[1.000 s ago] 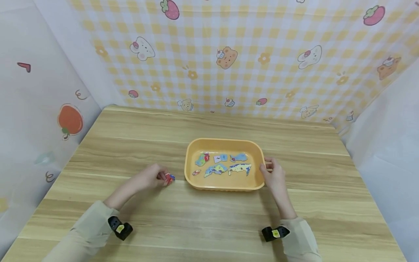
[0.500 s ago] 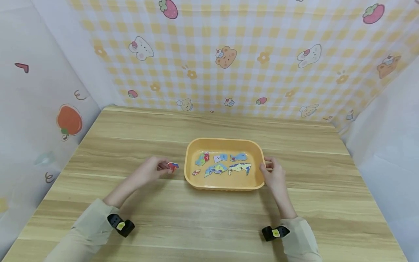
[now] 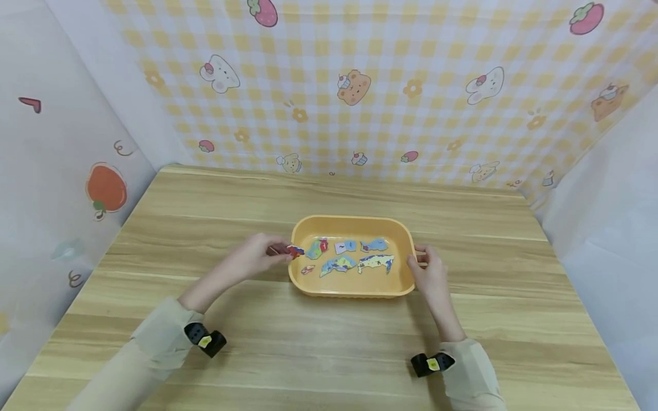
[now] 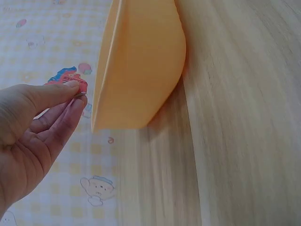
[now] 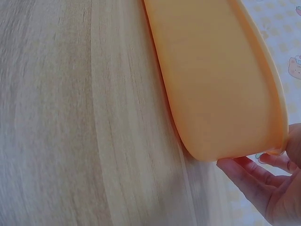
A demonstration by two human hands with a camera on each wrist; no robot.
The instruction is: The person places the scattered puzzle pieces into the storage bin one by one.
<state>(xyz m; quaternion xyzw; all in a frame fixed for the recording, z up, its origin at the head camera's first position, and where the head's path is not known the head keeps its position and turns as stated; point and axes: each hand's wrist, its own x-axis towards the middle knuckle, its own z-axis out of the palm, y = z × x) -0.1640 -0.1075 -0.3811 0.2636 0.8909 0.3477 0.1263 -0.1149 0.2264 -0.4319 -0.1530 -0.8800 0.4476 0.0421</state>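
Note:
Between thumb and fingertips, my left hand pinches a small flat red-and-blue piece, irregular like a jigsaw puzzle piece. It is at the left rim of a yellow plastic tray. The left wrist view shows the piece held off the table, beside the tray's wall. At the tray's right end, my right hand grips the rim, thumb on the edge and fingers against the outside. Inside lie several flat pieces, among them a blue-and-green one, a cream-and-blue one and a small red one.
The tray stands on a wood-grain table. Behind the table hangs a yellow checked cloth with cartoon prints. Pale sheets flank both sides. A small black camera is strapped to each wrist.
My left hand has lifted the red-and-blue piece from the table left of the tray and carried it right and away to the left rim. My right hand and the tray have stayed put.

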